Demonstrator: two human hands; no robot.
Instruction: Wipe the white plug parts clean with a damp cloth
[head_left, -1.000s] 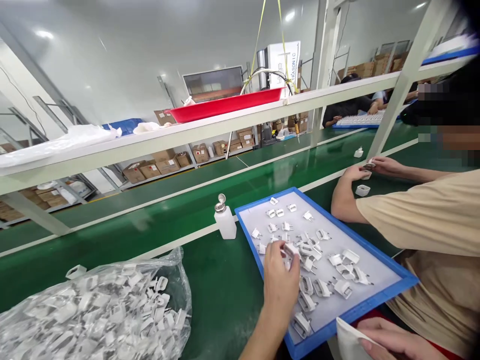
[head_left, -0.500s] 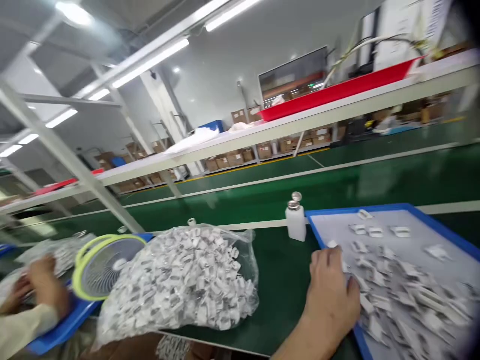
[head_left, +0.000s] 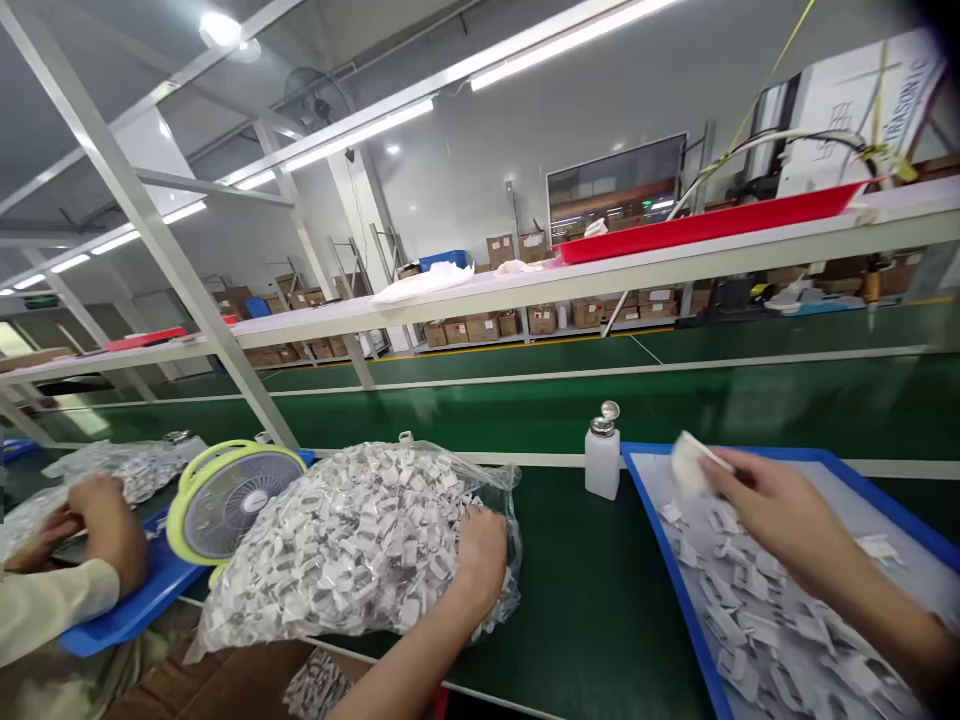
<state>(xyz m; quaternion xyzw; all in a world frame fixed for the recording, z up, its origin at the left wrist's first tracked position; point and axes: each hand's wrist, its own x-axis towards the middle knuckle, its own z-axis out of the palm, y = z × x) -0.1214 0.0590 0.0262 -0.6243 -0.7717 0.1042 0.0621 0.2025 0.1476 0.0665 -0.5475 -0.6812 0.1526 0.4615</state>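
My left hand (head_left: 480, 555) lies on the right side of a clear plastic bag (head_left: 352, 545) full of small white plastic parts, fingers curled against the bag. My right hand (head_left: 757, 495) hangs over the far left of a blue tray (head_left: 679, 590) and pinches a white cloth (head_left: 686, 462) between its fingers. Several small white plug parts (head_left: 757, 625) lie scattered in the tray under my right forearm.
A white dispenser bottle (head_left: 602, 455) with a metal top stands just left of the tray. A yellow-green fan (head_left: 229, 490) sits left of the bag. Another person's hands (head_left: 90, 525) work at the far left over a second blue tray (head_left: 127, 615). A shelf (head_left: 525, 285) carrying a red tray (head_left: 705, 222) runs above the green belt (head_left: 600, 400).
The view has swung left. My left hand left the blue tray and moved onto the bag of parts. My right hand came up over the tray holding the white cloth.
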